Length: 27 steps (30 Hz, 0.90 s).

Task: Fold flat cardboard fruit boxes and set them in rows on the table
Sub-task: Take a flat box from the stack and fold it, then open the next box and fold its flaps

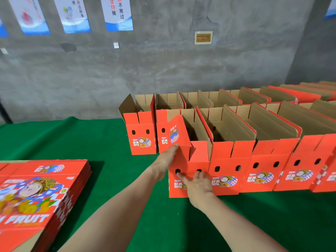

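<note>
The fruit box, red, folded and upright with its top open, stands on the green table cover at about 5 o'clock from the middle of the view. It is the left end of the near row, touching the next box toward 3 o'clock.

The left hand lies against the box's left wall. One straight digit reaches up to the printed flap, which stands tilted above that wall. Its other fingers are hidden.

The right hand presses flat on the front face, fingers straight and spread, with their tips at the two oval holes.

Behind this row, toward 1 and 2 o'clock, more open boxes stand in rows. A stack of flat boxes lies at 8 o'clock, well apart from the hands. Posters hang on the grey wall at 11 o'clock.
</note>
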Available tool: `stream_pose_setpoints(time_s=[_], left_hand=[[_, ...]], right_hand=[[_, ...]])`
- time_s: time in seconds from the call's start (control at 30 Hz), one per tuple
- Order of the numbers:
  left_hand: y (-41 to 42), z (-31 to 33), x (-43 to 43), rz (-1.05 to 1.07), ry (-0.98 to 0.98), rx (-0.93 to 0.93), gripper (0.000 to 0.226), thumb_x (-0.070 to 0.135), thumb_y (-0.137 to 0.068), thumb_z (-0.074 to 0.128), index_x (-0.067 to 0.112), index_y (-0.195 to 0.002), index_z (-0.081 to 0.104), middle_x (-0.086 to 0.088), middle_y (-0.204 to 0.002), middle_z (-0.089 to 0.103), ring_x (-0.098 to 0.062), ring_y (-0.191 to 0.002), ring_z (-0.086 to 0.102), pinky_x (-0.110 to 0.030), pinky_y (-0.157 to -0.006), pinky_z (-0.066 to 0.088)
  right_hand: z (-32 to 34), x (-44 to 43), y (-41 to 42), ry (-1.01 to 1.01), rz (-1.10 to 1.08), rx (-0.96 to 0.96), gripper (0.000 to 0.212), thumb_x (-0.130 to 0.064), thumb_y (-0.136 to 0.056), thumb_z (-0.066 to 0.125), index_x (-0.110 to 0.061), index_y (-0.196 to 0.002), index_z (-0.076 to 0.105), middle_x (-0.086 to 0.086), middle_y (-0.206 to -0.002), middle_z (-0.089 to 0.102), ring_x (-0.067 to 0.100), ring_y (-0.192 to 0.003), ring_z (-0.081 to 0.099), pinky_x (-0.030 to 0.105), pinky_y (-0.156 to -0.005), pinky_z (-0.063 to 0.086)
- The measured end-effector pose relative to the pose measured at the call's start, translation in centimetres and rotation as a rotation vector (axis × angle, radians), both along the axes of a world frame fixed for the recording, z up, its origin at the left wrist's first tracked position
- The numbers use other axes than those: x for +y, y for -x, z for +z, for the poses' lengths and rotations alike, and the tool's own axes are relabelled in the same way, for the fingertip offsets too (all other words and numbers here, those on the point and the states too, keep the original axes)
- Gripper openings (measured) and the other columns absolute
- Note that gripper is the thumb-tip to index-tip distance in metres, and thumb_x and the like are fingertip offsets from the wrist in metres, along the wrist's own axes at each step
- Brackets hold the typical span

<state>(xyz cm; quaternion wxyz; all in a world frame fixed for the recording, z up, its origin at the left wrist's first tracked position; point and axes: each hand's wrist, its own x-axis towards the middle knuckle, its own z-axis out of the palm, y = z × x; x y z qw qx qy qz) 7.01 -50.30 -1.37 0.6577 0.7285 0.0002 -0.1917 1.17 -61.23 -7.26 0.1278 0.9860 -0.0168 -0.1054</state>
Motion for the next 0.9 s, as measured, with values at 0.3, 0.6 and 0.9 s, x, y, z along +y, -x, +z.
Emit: stream_pose_setpoints(time_s=[0.3, 0.6, 0.9], left_hand=[[2.0, -1.6, 4.4, 0.251, 0.428, 0.118, 0.064, 0.056, -0.098, 0.023, 0.016, -0.147, 0.029, -0.007, -0.152, 0.03, -0.026, -0.142, 0.026, -0.048, -0.114, 0.016], [8.1, -5.9, 24.0, 0.407, -0.616, -0.346, 0.029, 0.02, -0.096, 0.051, 0.002, -0.115, 0.063, -0.012, -0.117, 0.066, -0.023, -0.111, 0.06, -0.027, -0.093, 0.041], [9.4, -9.2, 46.4, 0.35, -1.251, -0.082, 0.052, 0.03, -0.097, 0.036, 0.014, -0.146, 0.026, -0.007, -0.157, 0.018, -0.024, -0.144, 0.02, -0.05, -0.115, 0.019]], right_hand=[[5.7, 3.2, 0.0, -0.051, 0.241, -0.438, 0.089, -0.019, -0.085, 0.057, -0.027, -0.153, -0.001, 0.008, -0.158, -0.021, 0.039, -0.143, -0.018, 0.058, -0.112, -0.014], [6.2, 6.5, -1.2, 0.06, 0.093, -0.527, 0.071, -0.031, -0.089, 0.046, -0.032, -0.152, 0.011, 0.017, -0.159, -0.005, 0.041, -0.144, -0.01, 0.062, -0.104, -0.02], [5.1, 16.5, 0.7, -0.012, 0.258, -0.468, 0.052, -0.037, -0.096, 0.039, -0.022, -0.146, 0.032, 0.012, -0.16, 0.008, 0.028, -0.148, 0.0, 0.047, -0.111, -0.021]])
